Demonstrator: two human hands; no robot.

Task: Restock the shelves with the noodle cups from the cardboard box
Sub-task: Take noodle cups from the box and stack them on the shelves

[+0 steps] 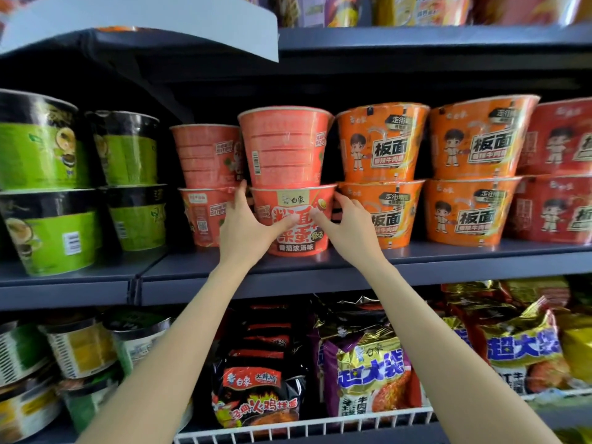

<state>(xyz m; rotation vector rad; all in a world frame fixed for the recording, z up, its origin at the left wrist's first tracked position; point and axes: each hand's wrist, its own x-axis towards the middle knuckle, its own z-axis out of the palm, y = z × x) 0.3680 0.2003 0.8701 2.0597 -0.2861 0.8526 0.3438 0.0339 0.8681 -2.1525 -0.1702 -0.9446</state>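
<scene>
Reaching up to the middle shelf (288, 277), you have both hands on one red noodle cup (293, 219) standing near the shelf's front edge. Your left hand (246, 225) presses against the cup's left side, thumb laid across its front label and fingers reaching up past its rim. Your right hand (347, 224) meets the cup's right side, thumb on the label and fingers loosely curved around the wall. Between them, the cup is held from both sides.

Four red cups are visible: the one you hold, a second cup (285, 145) stacked directly on top of it, and a farther stack of two red cups (208, 184) just to the left, touching your left hand's side of the pile.

To the right stand four orange cups (419, 174) in two stacks of two; the nearest stack sits right beside your right hand's fingers, leaving little room there. Farther right are two darker red cups (560, 174), stacked and cut off by the frame edge. To the left are four green-and-black cups (80, 184) in two stacks of two.

Below, a white wire basket (320, 426) holds bagged noodle packs (368, 363), with more tubs (80, 350) at lower left. A pale panel (144, 20) hangs at upper left, above the shelf.
</scene>
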